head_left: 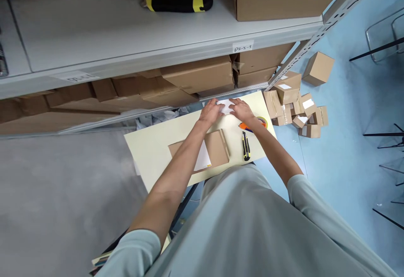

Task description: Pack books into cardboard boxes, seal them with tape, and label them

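At the far edge of the cream table (158, 142), a small white piece of paper (225, 107) lies between my two hands. My left hand (212, 112) has its fingers curled at the paper's left side, and my right hand (241, 109) grips the right side. Under my right forearm is an orange tape dispenser (244, 126), partly hidden. A black and yellow box cutter (245, 147) lies nearer my body. Left of it is a flat cardboard box (217, 148) with a white sheet (203, 158) on top, partly covered by my left forearm.
Grey shelving (176, 43) holding cardboard boxes (198, 75) stands beyond the table. Another black and yellow cutter (179, 1) rests on its upper shelf. Several small cartons (287, 89) are piled on the blue floor to the right, near thin black furniture legs (383, 134).
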{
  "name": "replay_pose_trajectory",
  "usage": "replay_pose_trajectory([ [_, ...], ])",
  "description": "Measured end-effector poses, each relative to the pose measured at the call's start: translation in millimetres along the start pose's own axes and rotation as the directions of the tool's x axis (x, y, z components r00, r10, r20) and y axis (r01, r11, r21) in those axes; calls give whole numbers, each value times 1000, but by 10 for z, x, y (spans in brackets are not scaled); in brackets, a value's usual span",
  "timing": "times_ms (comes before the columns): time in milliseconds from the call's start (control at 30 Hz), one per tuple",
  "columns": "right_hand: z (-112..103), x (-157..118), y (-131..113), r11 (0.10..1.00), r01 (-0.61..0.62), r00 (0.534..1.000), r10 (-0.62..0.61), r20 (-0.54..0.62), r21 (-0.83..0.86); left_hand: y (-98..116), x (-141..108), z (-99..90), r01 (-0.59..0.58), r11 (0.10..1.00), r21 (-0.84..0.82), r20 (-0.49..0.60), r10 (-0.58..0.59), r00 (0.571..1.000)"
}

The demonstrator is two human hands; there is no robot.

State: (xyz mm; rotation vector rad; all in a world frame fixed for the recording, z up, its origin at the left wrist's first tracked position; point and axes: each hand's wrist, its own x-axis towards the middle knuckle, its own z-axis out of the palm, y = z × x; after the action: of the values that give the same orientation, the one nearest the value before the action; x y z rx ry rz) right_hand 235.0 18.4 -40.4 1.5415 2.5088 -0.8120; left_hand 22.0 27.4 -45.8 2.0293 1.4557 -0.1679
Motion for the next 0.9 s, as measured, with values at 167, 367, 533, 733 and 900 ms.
replay_pose_trajectory([
  [167, -14, -187, 70, 1000, -29, 994, 29, -103, 5, 65, -49, -7, 63, 997, -41, 14, -62, 998],
  [367, 20, -320, 88, 946, -286, 915, 317, -250, 151, 309, -140, 20, 149, 988, -28, -87, -151, 985],
  [533, 19, -297, -20, 927, -310, 895, 360, -265, 211, 457, -255, -12, 139, 988, -69, -248, -152, 957],
  [733, 71, -150, -168, 783, -363, 799, 541, -264, 505, 499, -338, -16, 165, 975, -150, -294, -203, 934],
  [900, 52, 10, -351, 779, -197, 889, 399, -226, 595, 421, -363, 17, 240, 934, -265, -269, -311, 912],
])
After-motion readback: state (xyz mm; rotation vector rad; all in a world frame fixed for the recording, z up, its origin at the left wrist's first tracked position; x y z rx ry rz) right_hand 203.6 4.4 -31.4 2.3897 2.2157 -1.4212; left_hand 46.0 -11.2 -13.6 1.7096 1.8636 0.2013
